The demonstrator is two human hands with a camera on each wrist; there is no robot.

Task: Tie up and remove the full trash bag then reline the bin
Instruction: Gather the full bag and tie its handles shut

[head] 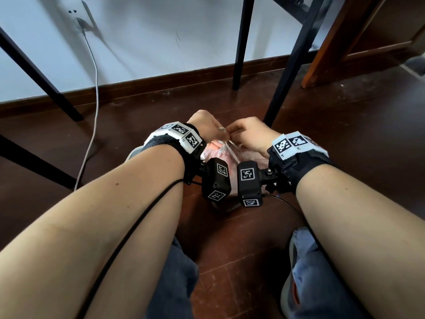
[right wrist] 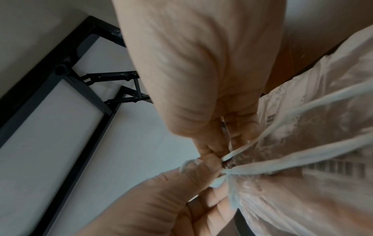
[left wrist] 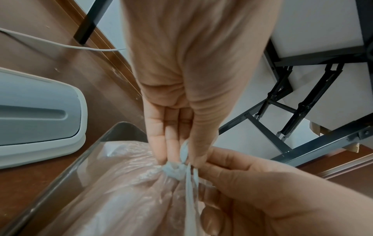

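Observation:
A full, pink see-through trash bag (head: 220, 153) sits in the bin, whose shiny rim (left wrist: 60, 175) shows in the left wrist view. The bag's neck is gathered into a white drawstring knot (left wrist: 174, 170). My left hand (head: 222, 132) pinches a drawstring end right at the knot, fingers pointing down (left wrist: 171, 153). My right hand (head: 239, 132) pinches the drawstring (right wrist: 292, 161) beside it, thumb and forefinger closed on a strand (right wrist: 214, 153). Both hands touch over the bag's top. In the head view my wrists hide most of the bin.
A grey and white bin lid (left wrist: 40, 115) lies on the dark wood floor to the left. Black table legs (head: 241, 42) stand behind and to the left, with a white cable (head: 94, 88) running down from a wall socket. My knees are in the foreground.

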